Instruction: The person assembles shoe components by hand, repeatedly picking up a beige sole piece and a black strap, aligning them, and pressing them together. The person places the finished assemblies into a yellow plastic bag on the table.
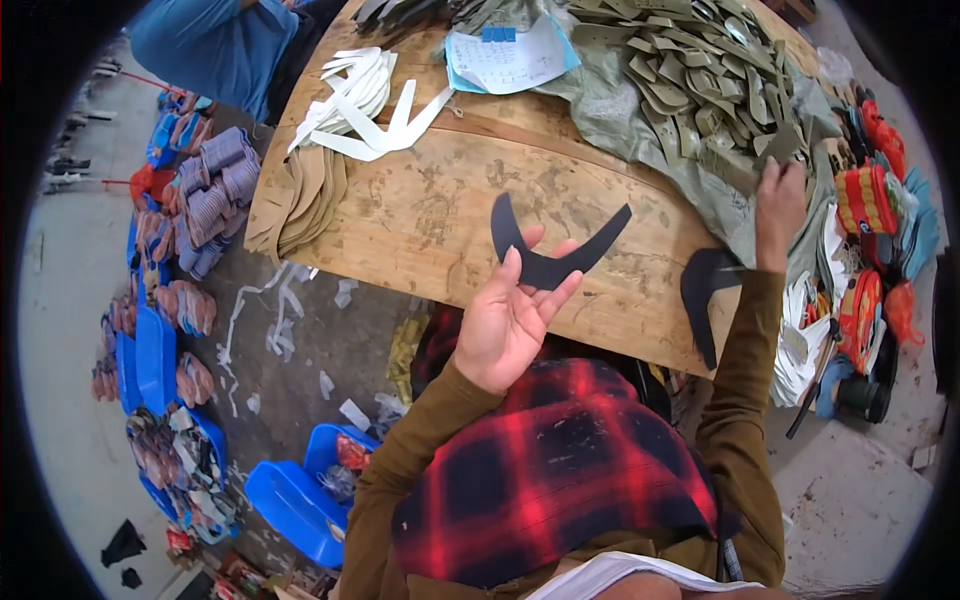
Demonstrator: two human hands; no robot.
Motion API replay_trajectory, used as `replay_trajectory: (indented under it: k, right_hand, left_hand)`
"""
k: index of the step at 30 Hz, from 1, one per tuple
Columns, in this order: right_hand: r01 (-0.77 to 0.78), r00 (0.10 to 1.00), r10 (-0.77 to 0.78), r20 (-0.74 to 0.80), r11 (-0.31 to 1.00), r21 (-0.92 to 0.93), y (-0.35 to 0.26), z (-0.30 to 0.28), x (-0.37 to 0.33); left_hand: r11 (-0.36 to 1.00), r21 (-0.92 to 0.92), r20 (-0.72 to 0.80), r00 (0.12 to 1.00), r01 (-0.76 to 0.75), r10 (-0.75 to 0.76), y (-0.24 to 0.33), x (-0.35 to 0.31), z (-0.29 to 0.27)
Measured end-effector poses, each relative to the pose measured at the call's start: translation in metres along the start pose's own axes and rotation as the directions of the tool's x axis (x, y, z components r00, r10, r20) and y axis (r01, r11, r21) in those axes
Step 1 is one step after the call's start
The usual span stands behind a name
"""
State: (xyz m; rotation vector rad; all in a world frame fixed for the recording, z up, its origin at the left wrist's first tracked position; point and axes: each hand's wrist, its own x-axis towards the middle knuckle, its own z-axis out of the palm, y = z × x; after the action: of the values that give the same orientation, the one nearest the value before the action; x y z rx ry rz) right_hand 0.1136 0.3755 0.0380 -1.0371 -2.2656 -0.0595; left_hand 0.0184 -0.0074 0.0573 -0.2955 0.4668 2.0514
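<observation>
My left hand (pixel 500 340) pinches a dark V-shaped cut piece (pixel 603 238) between thumb and fingers, a little above the wooden table (pixel 430 220). My right hand (pixel 779 205) reaches to the right end of a heap of olive curved pieces (pixel 690 85). Its fingers are closed on one olive piece (pixel 782 146) at the heap's edge; how far they wrap round it is partly hidden. Close to my right forearm, a second dark V-shaped piece (pixel 697 305) lies at the table's front edge. Under the heap spreads a grey-green plastic sheet (pixel 625 125).
White V-shaped pieces (pixel 385 130) and tan curved pieces (pixel 310 205) are stacked at the table's left. A written paper (pixel 500 65) lies at the back. Someone in a blue sleeve (pixel 205 50) is at far left. Blue bins (pixel 290 505) and bundled pieces (pixel 215 170) stand on the floor.
</observation>
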Motion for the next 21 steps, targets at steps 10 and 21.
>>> replay_trajectory:
  k: [10,21]
  right_hand:
    - [-0.579,0.748,-0.333,0.574,0.095,0.81,-0.157,-0.09,-0.112]
    - [-0.12,0.782,-0.509,0.361,0.445,0.887,-0.167,-0.079,-0.117]
  left_hand:
    - [0.999,0.027,0.004,0.999,0.037,-0.037,-0.012,0.01,0.007]
    - [0.995,0.089,0.006,0.999,0.043,-0.043,-0.015,0.006,0.002]
